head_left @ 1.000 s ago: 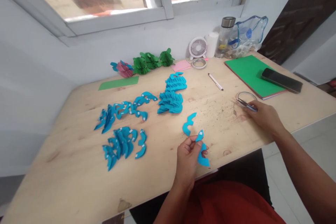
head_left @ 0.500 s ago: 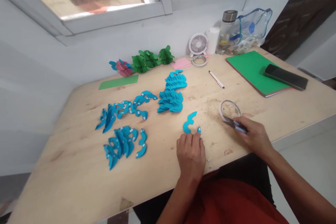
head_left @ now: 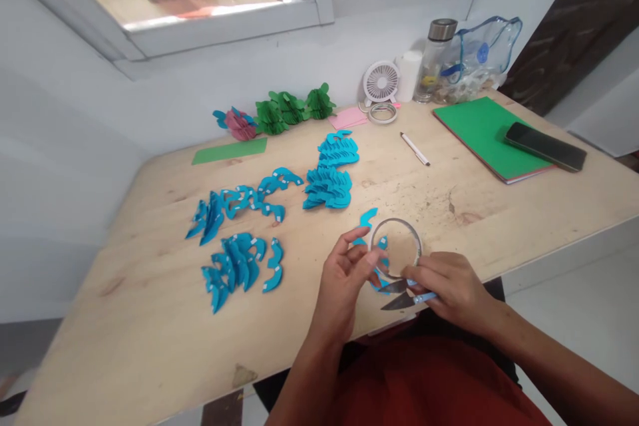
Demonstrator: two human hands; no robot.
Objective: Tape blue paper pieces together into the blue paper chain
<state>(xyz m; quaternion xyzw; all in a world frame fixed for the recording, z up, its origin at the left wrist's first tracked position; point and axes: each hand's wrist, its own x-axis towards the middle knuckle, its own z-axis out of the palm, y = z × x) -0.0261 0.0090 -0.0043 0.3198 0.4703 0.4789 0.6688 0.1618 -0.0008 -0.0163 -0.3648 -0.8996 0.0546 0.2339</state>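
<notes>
A roll of tape (head_left: 420,249) is held up between my two hands over the table's front part. My left hand (head_left: 344,266) grips its left edge with thumb and fingers. My right hand (head_left: 446,283) pinches the roll's lower right side and also holds scissors (head_left: 399,303), whose blades stand apart and point left. Wavy blue paper pieces (head_left: 368,216) lie below, partly hidden by the roll and my left hand. Further left are rows of blue cutouts (head_left: 239,263) with small white squares on them. Stacks of folded blue paper (head_left: 328,188) lie behind.
Green paper shapes (head_left: 289,110), a pink one (head_left: 239,125) and a green strip (head_left: 229,151) lie along the wall. Further right are a small fan (head_left: 381,82), another tape roll (head_left: 383,113), a bottle (head_left: 436,63), a pen (head_left: 415,149), green sheets (head_left: 486,133) and a phone (head_left: 545,146).
My right hand has brought the tape roll and scissors left, off the table spot where the roll was. My left hand has lifted from the blue piece and taken hold of the roll; the scissors have opened.
</notes>
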